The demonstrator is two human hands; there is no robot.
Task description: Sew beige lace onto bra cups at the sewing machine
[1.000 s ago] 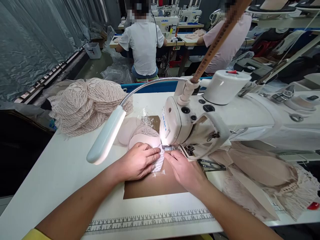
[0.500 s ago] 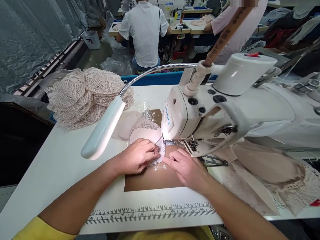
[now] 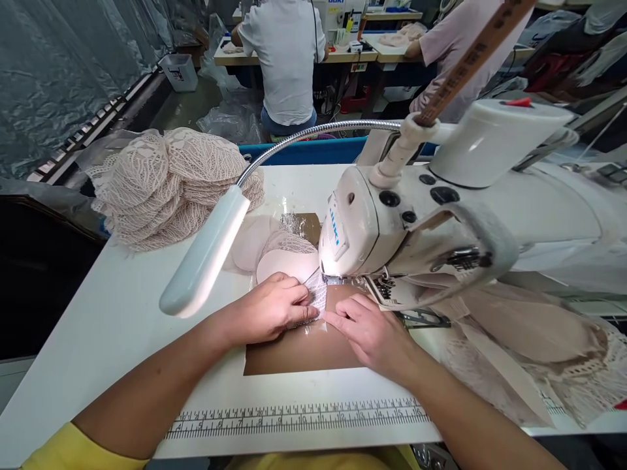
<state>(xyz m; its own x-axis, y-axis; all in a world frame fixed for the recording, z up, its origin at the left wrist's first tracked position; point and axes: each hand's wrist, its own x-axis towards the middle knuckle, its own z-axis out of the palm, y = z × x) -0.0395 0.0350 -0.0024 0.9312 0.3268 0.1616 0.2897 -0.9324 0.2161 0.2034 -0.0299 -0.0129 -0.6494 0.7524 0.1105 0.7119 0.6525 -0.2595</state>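
A beige lace cup piece with a smooth pink pad lies under the head of a white sewing machine. My left hand is closed on the near part of the lace, thumb and index finger pinched at its edge. A thin dark line shows by its knuckles; I cannot tell what it is. My right hand has its fingers curled, with thumb and index fingertip at the lace's near right corner. Both hands rest over a brown sheet on the table. The needle area is mostly hidden.
A heap of lace pieces lies at the back left. A lamp on a bent metal neck hangs over the table's left side. More beige fabric lies right of the machine. A printed ruler runs along the front edge. Two people sit beyond.
The view has shifted slightly, so the machine appears further right. My left thumb and index finger have slid a little down and right along the lace edge. My right hand stays beside it.
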